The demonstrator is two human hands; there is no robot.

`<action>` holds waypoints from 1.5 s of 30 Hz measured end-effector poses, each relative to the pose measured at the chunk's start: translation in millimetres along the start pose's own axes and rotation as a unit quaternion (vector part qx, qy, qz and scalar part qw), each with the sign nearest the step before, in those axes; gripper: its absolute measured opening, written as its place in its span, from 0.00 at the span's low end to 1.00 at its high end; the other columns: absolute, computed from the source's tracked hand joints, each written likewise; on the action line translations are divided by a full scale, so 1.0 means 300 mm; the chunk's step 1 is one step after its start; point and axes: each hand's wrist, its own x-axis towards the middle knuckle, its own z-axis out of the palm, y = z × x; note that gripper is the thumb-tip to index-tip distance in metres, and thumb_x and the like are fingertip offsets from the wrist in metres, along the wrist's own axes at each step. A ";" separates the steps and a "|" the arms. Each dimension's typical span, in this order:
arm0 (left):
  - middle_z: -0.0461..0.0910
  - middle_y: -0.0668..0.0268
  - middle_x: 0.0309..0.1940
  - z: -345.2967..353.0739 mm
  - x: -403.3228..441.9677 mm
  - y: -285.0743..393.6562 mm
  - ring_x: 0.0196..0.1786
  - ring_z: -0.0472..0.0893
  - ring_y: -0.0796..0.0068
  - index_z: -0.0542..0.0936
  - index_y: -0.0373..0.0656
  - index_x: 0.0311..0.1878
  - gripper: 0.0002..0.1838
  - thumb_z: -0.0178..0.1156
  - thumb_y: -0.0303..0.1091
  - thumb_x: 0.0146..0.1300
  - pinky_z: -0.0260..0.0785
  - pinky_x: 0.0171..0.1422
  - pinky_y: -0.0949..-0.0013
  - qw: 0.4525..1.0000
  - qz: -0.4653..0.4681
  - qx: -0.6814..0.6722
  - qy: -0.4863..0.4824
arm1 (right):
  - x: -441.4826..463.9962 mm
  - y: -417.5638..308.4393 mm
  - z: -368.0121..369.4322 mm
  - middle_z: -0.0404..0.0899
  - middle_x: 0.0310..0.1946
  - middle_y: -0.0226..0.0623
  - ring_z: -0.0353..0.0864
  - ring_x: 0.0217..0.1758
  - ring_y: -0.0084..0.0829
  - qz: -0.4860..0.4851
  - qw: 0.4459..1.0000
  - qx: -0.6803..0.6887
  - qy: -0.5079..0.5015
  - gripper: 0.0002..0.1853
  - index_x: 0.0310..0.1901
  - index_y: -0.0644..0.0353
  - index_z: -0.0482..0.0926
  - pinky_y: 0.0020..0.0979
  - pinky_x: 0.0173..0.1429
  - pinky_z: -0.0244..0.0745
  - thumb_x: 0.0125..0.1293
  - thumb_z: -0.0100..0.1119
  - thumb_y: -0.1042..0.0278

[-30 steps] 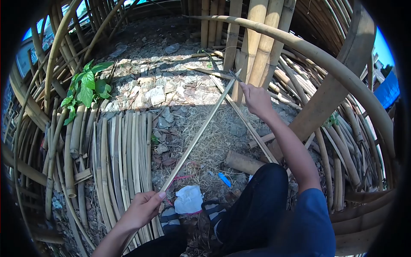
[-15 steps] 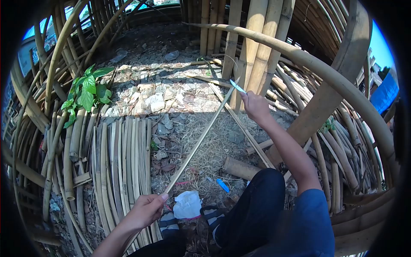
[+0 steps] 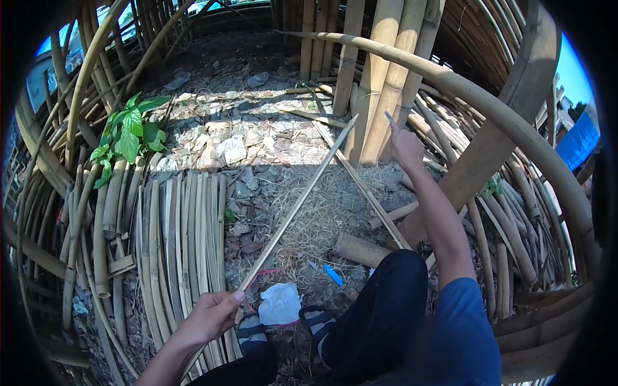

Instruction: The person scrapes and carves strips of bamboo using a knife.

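My left hand [image 3: 209, 318], low in the view, is closed around the near end of a long, thin bamboo strip [image 3: 299, 201]. The strip slants away up and to the right, its far tip in the air near the bamboo posts. My right hand [image 3: 407, 149] grips a small knife [image 3: 389, 118]; only its narrow blade shows, pointing up and left, with the handle hidden in the fist. Blade and strip are apart, the knife to the right of the strip's tip.
Split bamboo slats [image 3: 183, 238] lie side by side on the left, near a leafy plant [image 3: 131, 132]. Dry shavings [image 3: 293, 222], a white plastic piece [image 3: 280, 303] and a blue object [image 3: 333, 275] lie on the ground. A curved bamboo pole [image 3: 473, 82] arches across the right.
My right hand has moved right with the knife, off the strip's far end, where the blade was before. My left hand and the strip have shifted slightly left and down.
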 end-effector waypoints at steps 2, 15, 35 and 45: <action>0.59 0.79 0.11 -0.008 -0.017 0.018 0.12 0.56 0.87 0.69 0.46 0.24 0.23 0.53 0.50 0.74 0.44 0.16 0.76 1.000 0.017 -0.016 -0.003 | -0.023 -0.015 0.009 0.81 0.35 0.64 0.81 0.44 0.63 0.038 0.998 0.044 -0.014 0.39 0.36 0.72 0.82 0.56 0.52 0.74 0.77 0.29 0.40; 0.67 0.76 0.14 -0.043 0.039 0.018 0.16 0.63 0.87 0.76 0.41 0.27 0.24 0.59 0.51 0.70 0.51 0.19 0.77 0.992 0.037 0.038 0.119 | -0.675 -0.472 -0.164 0.68 0.19 0.26 0.67 0.21 0.18 -0.057 0.699 0.593 -0.396 0.22 0.32 0.59 0.71 0.26 0.27 0.62 0.78 0.45 0.49; 0.70 0.75 0.17 0.016 0.068 -0.020 0.16 0.63 0.87 0.81 0.39 0.41 0.19 0.52 0.47 0.75 0.50 0.20 0.76 0.997 0.071 -0.021 0.038 | -0.944 -0.593 -0.247 0.67 0.19 0.23 0.61 0.19 0.14 -0.027 0.389 0.561 -0.730 0.20 0.33 0.59 0.77 0.20 0.23 0.56 0.76 0.51 0.50; 0.72 0.74 0.18 0.005 0.053 0.009 0.16 0.67 0.87 0.82 0.39 0.42 0.18 0.53 0.45 0.75 0.54 0.19 0.77 0.996 0.060 0.000 0.060 | -0.927 -0.575 -0.228 0.67 0.17 0.22 0.60 0.20 0.12 -0.087 0.529 0.604 -0.590 0.20 0.33 0.62 0.78 0.20 0.24 0.54 0.76 0.52 0.52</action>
